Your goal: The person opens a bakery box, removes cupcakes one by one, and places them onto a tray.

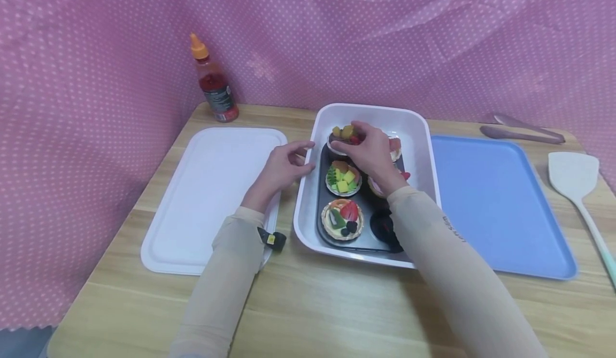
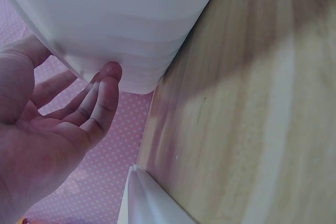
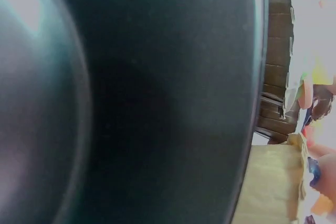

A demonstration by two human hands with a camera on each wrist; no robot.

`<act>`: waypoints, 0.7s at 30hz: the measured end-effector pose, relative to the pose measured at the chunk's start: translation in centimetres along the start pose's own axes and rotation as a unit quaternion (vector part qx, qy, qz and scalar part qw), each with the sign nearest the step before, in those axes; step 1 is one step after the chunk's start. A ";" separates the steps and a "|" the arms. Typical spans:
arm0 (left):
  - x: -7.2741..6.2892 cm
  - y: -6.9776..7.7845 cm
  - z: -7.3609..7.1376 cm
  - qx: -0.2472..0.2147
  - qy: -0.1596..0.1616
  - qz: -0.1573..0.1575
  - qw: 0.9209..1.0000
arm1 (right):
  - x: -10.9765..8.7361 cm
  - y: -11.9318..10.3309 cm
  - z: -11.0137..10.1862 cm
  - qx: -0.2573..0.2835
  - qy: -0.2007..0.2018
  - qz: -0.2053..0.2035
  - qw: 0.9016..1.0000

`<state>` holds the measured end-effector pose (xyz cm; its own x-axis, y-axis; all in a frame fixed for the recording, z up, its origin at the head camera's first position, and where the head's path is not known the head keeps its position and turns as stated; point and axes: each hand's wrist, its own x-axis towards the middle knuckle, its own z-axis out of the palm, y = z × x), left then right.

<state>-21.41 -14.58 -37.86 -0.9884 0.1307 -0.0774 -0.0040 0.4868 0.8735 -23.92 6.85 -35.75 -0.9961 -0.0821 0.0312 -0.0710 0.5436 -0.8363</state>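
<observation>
A white tub holds a black muffin pan. My right hand pinches a tart topped with yellow cubes and red fruit at the pan's back left. Nearer me are a tart with green and yellow cubes and one with strawberry and kiwi. The right hand and forearm partly cover other tarts. My left hand holds the tub's left rim; in the left wrist view its fingertips touch the outer wall. Dark pan surface fills most of the right wrist view.
Left of the tub lies a white tray, and a blue tray lies to its right. A sauce bottle stands at the back left. Tongs and a pale spatula lie at the right. A pink dotted cloth hangs behind.
</observation>
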 end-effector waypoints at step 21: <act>0.0 0.1 0.0 -0.001 -0.001 -0.001 1.000 | -0.9 -0.7 0.1 0.044 -0.011 0.021 0.999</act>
<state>-21.39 -14.52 -37.79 -0.9882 0.1312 -0.0796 -0.0061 0.4848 0.8746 -22.97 6.45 -35.25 -0.9966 -0.0803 -0.0156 -0.0242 0.4721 -0.8812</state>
